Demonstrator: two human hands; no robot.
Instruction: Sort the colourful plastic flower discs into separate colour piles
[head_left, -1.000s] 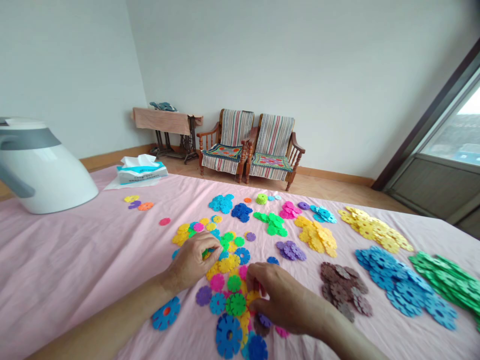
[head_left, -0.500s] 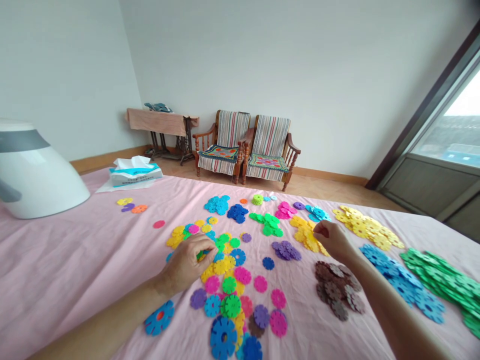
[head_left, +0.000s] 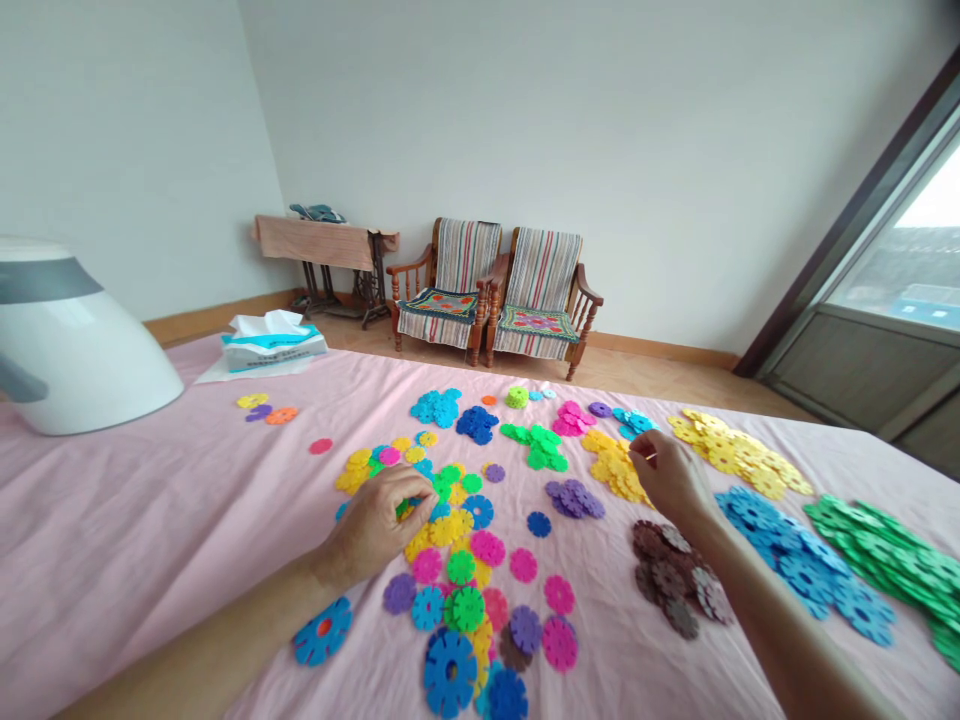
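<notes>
My left hand [head_left: 381, 512] hovers over the mixed, many-coloured snowflake discs, thumb and fingers pinched. Whatever they hold, if anything, is hidden. Under and beside it lie yellow discs [head_left: 444, 530], green discs [head_left: 450, 480] and a blue disc [head_left: 480, 511]. At the right edge of a pile of yellow discs [head_left: 616, 468] is my right hand [head_left: 672, 478], its fingertips closed together; I cannot make out anything in them. Brown discs [head_left: 667, 572] lie below that hand, purple discs [head_left: 573, 498] to its left.
Sorted heaps of blue discs [head_left: 795, 545], green discs [head_left: 877, 550] and larger yellow discs [head_left: 739, 455] fill the right side of the pink cloth [head_left: 202, 520]. A white kettle-like vessel [head_left: 90, 340] and a tissue box [head_left: 274, 345] stand left. Two chairs [head_left: 536, 290] are beyond the table.
My right hand has shifted very slightly at the yellow pile, and its wrist has turned a little. My left hand keeps its place over the mixed discs. The whole view has drifted slightly.
</notes>
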